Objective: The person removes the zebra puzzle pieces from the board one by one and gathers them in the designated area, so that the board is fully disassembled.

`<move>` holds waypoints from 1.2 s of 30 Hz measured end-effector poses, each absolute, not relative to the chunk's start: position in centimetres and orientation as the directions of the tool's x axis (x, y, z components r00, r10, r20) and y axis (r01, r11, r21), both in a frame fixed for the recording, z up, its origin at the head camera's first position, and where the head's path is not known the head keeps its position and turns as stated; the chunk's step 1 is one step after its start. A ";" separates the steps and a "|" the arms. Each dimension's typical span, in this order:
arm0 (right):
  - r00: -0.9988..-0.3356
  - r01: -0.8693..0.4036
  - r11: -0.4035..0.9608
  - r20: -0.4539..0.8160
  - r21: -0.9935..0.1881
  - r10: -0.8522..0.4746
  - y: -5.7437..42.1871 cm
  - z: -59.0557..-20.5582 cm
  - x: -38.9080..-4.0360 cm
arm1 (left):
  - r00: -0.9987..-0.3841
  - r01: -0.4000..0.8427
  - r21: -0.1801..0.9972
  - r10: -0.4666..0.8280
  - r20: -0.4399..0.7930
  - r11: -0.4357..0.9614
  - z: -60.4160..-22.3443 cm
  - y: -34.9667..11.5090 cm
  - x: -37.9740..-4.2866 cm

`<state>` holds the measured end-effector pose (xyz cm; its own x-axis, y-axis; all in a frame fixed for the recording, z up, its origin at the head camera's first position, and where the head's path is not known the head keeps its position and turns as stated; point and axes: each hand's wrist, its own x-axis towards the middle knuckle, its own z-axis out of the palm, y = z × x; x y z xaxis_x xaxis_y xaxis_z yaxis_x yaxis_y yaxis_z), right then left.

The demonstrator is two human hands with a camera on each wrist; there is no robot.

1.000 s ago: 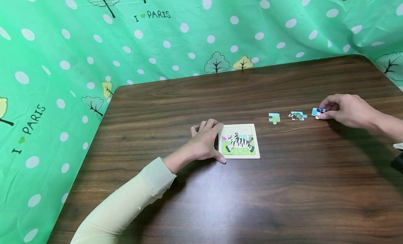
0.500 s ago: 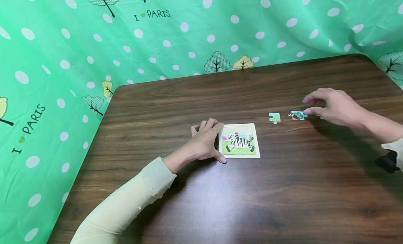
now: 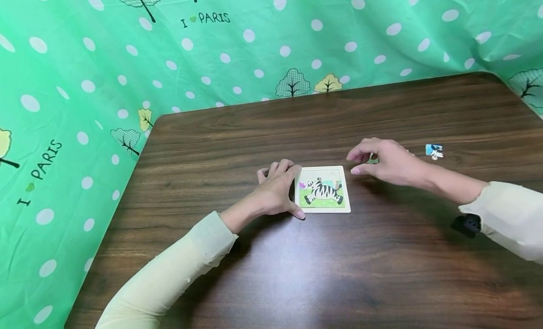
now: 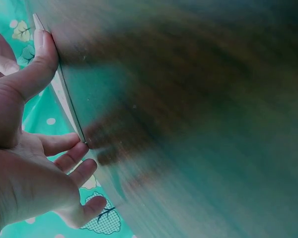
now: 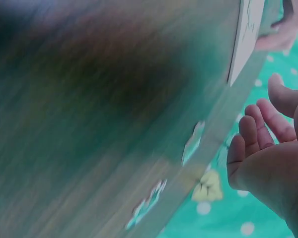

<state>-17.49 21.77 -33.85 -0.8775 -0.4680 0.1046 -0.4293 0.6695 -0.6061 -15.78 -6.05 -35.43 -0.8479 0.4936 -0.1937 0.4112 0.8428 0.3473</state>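
Note:
A square jigsaw board (image 3: pixel 346 190) with a pale frame and a zebra picture lies on the table. My left hand (image 3: pixel 277 190) grips its left side, thumb at the near corner and fingers at the far corner; the left wrist view shows the thumb (image 4: pixel 45 52) and fingertips on its edge. Right of the board my right hand (image 3: pixel 390 164) hovers over a green jigsaw piece (image 3: pixel 373 160), partly hidden behind the fingers. Thumb and fingers are apart, holding nothing. Another jigsaw piece (image 3: pixel 434 151), blue with black and white, lies farther right.
A third piece between these two is almost wholly covered by the right hand. The brown wooden table (image 3: pixel 237 145) ends at the back against a green dotted curtain (image 3: pixel 237 51). A black device (image 3: pixel 466 224) is worn at my right wrist.
My right hand has let go of the black-and-white piece at the far right and moved left, past the middle piece, to the green one. My left hand stays on the board.

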 end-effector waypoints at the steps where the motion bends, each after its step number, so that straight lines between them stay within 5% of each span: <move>1: -0.870 -0.435 0.660 0.097 -0.612 -0.483 21.4 -34.0 -17.4 | -0.848 0.411 0.347 0.493 -0.193 0.843 -35.4 -6.1 -15.8; 12: -0.805 -0.515 0.634 0.070 -0.577 -0.590 18.6 -36.0 -16.3 | -0.846 0.412 0.352 0.496 -0.195 0.841 -35.5 -6.0 -15.8; 36: -0.799 -0.528 0.640 0.072 -0.559 -0.596 18.0 -36.6 -16.0 | -0.848 0.411 0.341 0.492 -0.198 0.846 -35.5 -6.0 -15.9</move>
